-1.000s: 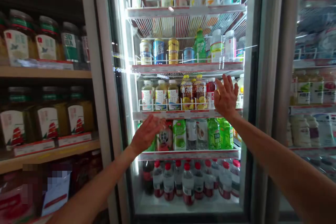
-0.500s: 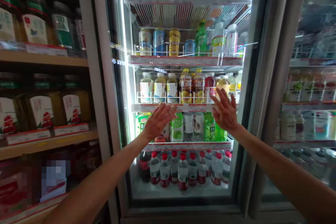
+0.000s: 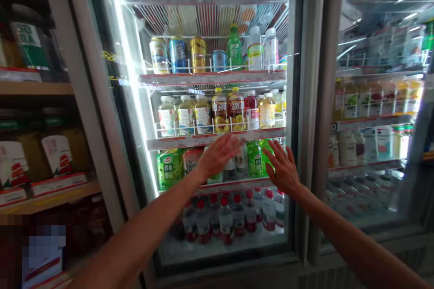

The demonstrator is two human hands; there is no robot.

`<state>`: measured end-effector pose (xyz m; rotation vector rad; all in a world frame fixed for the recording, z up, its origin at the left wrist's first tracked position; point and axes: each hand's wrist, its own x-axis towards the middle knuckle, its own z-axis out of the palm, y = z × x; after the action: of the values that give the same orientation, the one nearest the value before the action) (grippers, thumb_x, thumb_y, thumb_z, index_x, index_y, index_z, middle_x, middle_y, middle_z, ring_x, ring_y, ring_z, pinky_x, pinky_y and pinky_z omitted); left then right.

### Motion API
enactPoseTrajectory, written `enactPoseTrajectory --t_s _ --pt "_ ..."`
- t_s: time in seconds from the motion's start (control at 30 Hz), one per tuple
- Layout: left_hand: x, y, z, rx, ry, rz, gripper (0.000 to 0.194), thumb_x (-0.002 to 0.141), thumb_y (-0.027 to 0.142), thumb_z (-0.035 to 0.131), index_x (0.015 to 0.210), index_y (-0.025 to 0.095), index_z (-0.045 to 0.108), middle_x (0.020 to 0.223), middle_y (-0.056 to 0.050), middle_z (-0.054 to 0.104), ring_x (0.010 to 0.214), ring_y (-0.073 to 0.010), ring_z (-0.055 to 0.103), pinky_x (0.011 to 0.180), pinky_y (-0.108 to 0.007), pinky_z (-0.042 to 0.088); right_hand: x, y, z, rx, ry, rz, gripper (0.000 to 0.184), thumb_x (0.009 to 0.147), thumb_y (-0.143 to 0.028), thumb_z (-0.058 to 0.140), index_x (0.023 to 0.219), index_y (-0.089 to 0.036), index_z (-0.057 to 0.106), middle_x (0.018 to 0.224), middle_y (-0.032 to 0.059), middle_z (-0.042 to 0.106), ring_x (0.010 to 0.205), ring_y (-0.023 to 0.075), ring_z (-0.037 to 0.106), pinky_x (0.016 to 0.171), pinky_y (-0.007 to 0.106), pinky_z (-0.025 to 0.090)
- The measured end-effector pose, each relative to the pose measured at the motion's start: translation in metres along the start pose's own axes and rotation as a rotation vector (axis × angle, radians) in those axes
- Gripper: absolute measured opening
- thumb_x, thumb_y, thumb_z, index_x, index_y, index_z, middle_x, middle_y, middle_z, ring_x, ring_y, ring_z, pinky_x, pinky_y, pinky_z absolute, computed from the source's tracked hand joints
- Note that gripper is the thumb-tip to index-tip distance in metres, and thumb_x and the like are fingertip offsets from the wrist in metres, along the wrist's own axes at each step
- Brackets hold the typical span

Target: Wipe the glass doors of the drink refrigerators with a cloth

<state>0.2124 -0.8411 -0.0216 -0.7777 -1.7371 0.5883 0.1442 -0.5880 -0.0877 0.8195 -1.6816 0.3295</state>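
Note:
Both my arms stretch toward a lit glass-front drinks fridge, and neither hand holds anything. My left hand [image 3: 220, 156] is open, palm down, its fingers blurred and pointing right in front of the carton-and-bottle shelf. Slightly lower on the right, my right hand [image 3: 283, 169] is open with fingers spread, in front of the green bottles [image 3: 255, 160]. Whether either hand touches the glass I cannot tell. Above the hands stand tea bottles [image 3: 186, 117] and dark yellow-capped bottles [image 3: 236, 108]. Red-capped bottles [image 3: 226, 221] fill the bottom level, partly hidden by my left arm.
A wooden shelf [image 3: 50, 196] with large jars [image 3: 59, 151] stands at the left. The fridge's upright door frame [image 3: 310, 113] runs down beside my right hand. Farther right is another glass-door fridge with bottles [image 3: 376, 99]. Cans [image 3: 198, 54] stand on an upper shelf.
The view has turned right, so the fridge sits farther left and more of the right-hand fridge shows. My right hand is lower, now in front of the green bottles; both hands stay open.

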Motion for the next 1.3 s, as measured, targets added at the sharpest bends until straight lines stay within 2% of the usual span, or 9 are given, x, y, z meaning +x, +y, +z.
enactPoseTrajectory --t_s 0.1,0.17,0.33,0.4,0.57,0.67,0.9,1.07,1.3 --pt "-0.010 0.041 0.017 -0.131 -0.144 0.338 0.038 0.086 0.018 0.045 0.124 0.017 0.048 0.136 -0.008 0.044 0.132 -0.0213 0.031 0.109 -0.040 0.031 -0.018 0.001 -0.003 -0.019 -0.044 -0.007 0.051 0.085 -0.023 0.043 0.135 -0.023 0.033 0.142 0.0090 0.036 0.135 0.0230 0.025 0.109 0.048 0.021" --pt "-0.001 0.044 0.022 -0.135 -0.163 0.375 0.038 0.087 0.019 0.044 0.125 0.018 0.047 0.136 -0.007 0.044 0.131 -0.0206 0.032 0.109 -0.038 0.031 -0.025 0.005 -0.007 -0.030 -0.058 -0.003 0.050 0.085 -0.023 0.043 0.135 -0.023 0.034 0.141 0.0098 0.038 0.135 0.0233 0.026 0.108 0.049 0.022" --pt "0.072 0.002 0.021 0.035 -0.005 -0.149 0.045 0.087 0.016 0.041 0.132 0.022 0.039 0.142 -0.007 0.035 0.137 -0.0243 0.017 0.110 -0.046 0.026 -0.034 0.024 -0.017 -0.045 -0.014 0.088 0.048 0.086 -0.022 0.042 0.133 -0.021 0.036 0.140 0.0115 0.039 0.134 0.0230 0.028 0.107 0.049 0.024" --pt "0.089 0.007 0.029 0.039 0.030 -0.230 0.045 0.087 0.016 0.042 0.131 0.022 0.040 0.142 -0.008 0.034 0.137 -0.0253 0.015 0.110 -0.047 0.025 -0.039 0.030 -0.020 -0.046 -0.011 0.117 0.047 0.086 -0.022 0.042 0.133 -0.021 0.036 0.140 0.0115 0.038 0.134 0.0228 0.027 0.107 0.048 0.024" --pt "0.060 0.083 0.065 -0.121 -0.091 0.235 0.041 0.087 0.019 0.044 0.128 0.018 0.044 0.138 -0.006 0.042 0.133 -0.0225 0.029 0.111 -0.041 0.028 -0.064 0.040 -0.027 -0.066 -0.061 0.157 0.045 0.085 -0.021 0.042 0.130 -0.020 0.039 0.140 0.0112 0.039 0.133 0.0228 0.030 0.107 0.048 0.024" --pt "0.055 0.101 0.074 -0.175 -0.152 0.464 0.038 0.087 0.021 0.043 0.125 0.017 0.048 0.135 -0.005 0.046 0.129 -0.0204 0.036 0.110 -0.037 0.030 -0.077 0.048 -0.032 -0.081 -0.087 0.193 0.045 0.085 -0.022 0.042 0.130 -0.021 0.039 0.141 0.0107 0.038 0.133 0.0228 0.030 0.107 0.048 0.024" --pt "0.129 0.066 0.071 -0.075 -0.008 -0.058 0.046 0.090 0.021 0.039 0.135 0.018 0.034 0.142 -0.008 0.035 0.136 -0.0247 0.017 0.111 -0.044 0.025 -0.088 0.063 -0.038 -0.061 -0.015 0.283 0.050 0.085 -0.022 0.041 0.134 -0.023 0.034 0.140 0.0116 0.038 0.132 0.0241 0.031 0.105 0.050 0.029" --pt "0.102 0.108 0.083 -0.144 -0.093 0.156 0.046 0.089 0.021 0.040 0.135 0.019 0.033 0.141 -0.006 0.038 0.134 -0.0195 0.024 0.111 -0.038 0.027 -0.084 0.045 -0.040 0.129 0.076 0.279 0.052 0.086 -0.016 0.037 0.137 -0.026 0.031 0.139 0.0109 0.040 0.129 0.0212 0.038 0.104 0.046 0.035" --pt "0.076 0.097 0.064 -0.095 -0.085 -0.087 0.063 0.085 0.041 0.044 0.136 0.008 0.027 0.142 -0.017 0.030 0.136 -0.0259 0.018 0.110 -0.047 0.019 -0.041 -0.006 0.002 0.327 0.100 0.299 0.056 0.088 -0.018 0.033 0.142 -0.024 0.019 0.146 0.0090 0.028 0.134 0.0196 0.027 0.106 0.042 0.036"
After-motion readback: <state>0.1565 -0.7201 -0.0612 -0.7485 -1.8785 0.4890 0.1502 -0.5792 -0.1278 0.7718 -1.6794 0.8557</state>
